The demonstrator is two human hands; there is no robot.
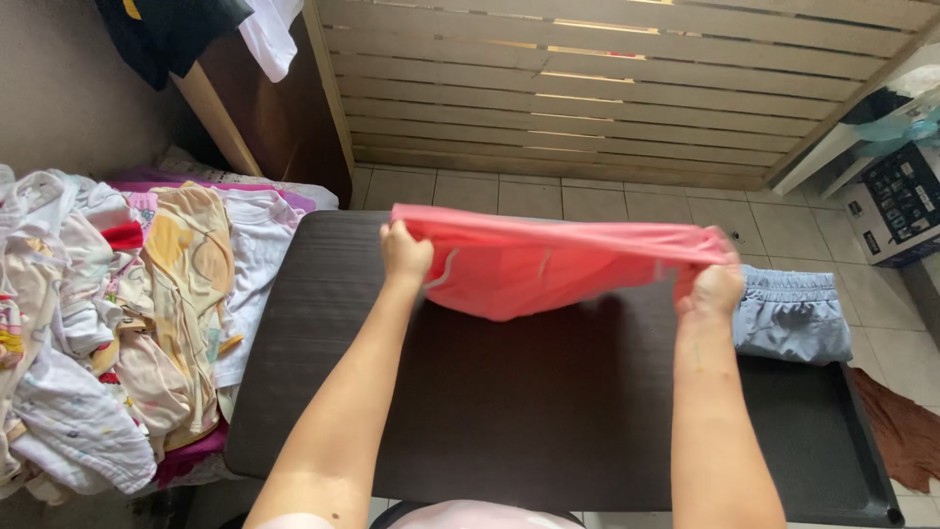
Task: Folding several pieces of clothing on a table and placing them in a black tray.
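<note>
Both arms reach forward, left hand (404, 253) and right hand (714, 286) raised, each grip closed.

Home setting, likely a bedroom or laundry corner. Left of the left hand (404, 253) a heap of washed clothes (117, 313) is lying on a bed edge. Under both hands a dark table (548, 411) is sitting on a pale tiled floor (627, 201). Beyond the hands a slatted wooden bed base (607, 88) is leaning upright. Right of the right hand (715, 286) folded blue shorts (791, 315) are resting.
</note>
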